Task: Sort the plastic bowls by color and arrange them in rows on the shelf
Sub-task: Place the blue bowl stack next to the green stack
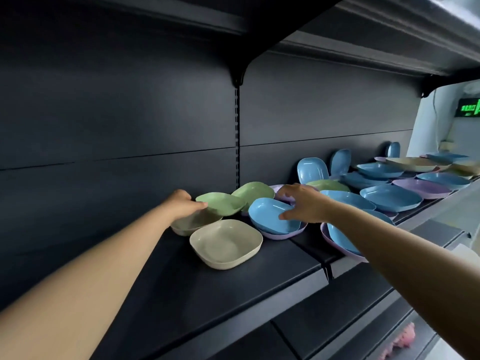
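Head view: nearest on the dark shelf (233,289) sits a beige bowl (226,244). Just beyond, the left hand (181,205) pinches a tilted green bowl (222,203) by its rim; the right hand (304,202), fingers spread loose, touches a blue bowl (272,216). Mixed bowls crowd the far right.

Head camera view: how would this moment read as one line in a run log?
left hand grips green bowl | right hand open over blue bowl | beige bowl on shelf | sorting unfinished
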